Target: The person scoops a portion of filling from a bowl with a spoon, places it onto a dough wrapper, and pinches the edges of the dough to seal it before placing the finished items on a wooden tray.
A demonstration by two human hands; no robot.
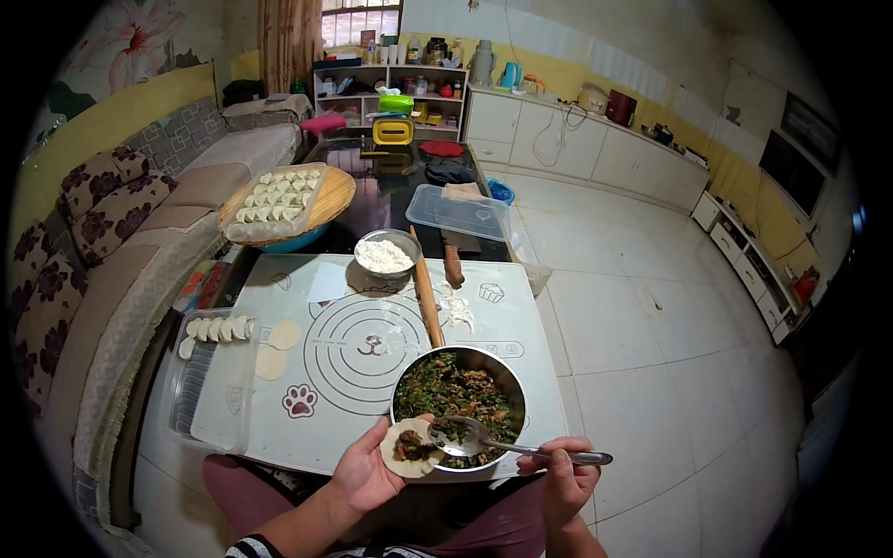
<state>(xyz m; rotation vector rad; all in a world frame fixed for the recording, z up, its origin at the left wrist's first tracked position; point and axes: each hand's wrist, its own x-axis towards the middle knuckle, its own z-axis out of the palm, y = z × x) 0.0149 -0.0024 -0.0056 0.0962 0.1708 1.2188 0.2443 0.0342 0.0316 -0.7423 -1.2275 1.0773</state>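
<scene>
On the fingers of my left hand point(363, 471) lies a round dumpling wrapper point(395, 464) with a small heap of green and brown filling point(413, 445) at its middle. My right hand point(566, 481) grips the handle of a metal spoon point(464, 436). The spoon's bowl is over the wrapper's right edge and the near side of a metal bowl point(524, 397). Chopped filling point(453, 383) covers the inside of that bowl. Two loose wrappers, one farther point(284, 335) and one nearer point(271, 364), rest on the white pastry mat point(279, 439) to the left.
A plastic tray point(209, 439) at left holds several dumplings point(216, 329). Beyond are a rolling pin point(427, 300), a flour bowl point(386, 254), a cleaver point(453, 261) and a plastic lid point(460, 209). A full dumpling tray point(275, 202) sits on a woven round lid point(342, 192).
</scene>
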